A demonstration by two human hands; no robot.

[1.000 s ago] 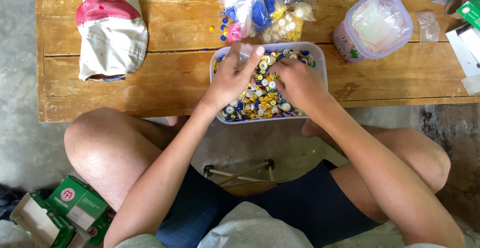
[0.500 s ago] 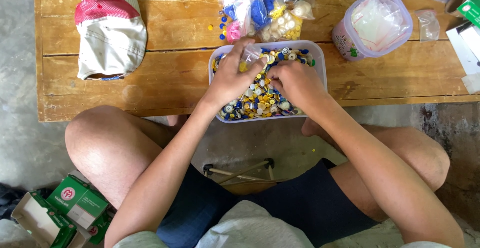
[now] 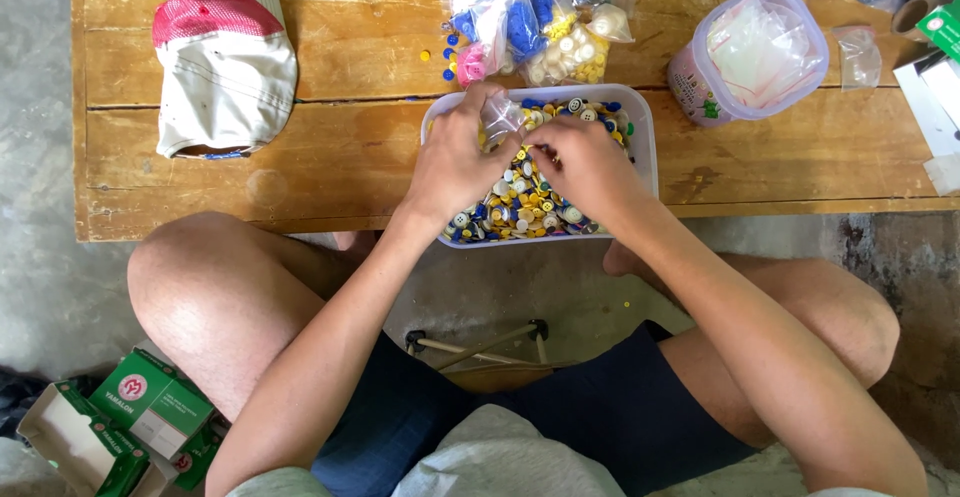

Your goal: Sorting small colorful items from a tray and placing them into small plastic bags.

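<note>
1. Left hand (image 3: pixel 455 162): fingers curled together, pinching the edge of a small clear plastic bag (image 3: pixel 500 115) above the pale rectangular plastic tub (image 3: pixel 640 122); the hand rests on the mixed coloured buttons (image 3: pixel 520 202) that fill the tub.
2. Right hand (image 3: pixel 585 162): fingertips drawn together at the bag's mouth; whether a button sits between them cannot be told.
3. Tub: on the wooden slatted table (image 3: pixel 330 157), its near end overhanging the table edge above the person's knees.
4. Risk: a downward press on the overhanging end could tip the tub and spill buttons onto the floor.
5. Risk: the limp bag could slip from the pinch and shed its contents.
6. Beyond: pile of filled clear bags (image 3: pixel 540 17), touching the tub's far rim; round lidded clear plastic container (image 3: pixel 755 52); red-and-white cloth cap (image 3: pixel 225 52).
</note>
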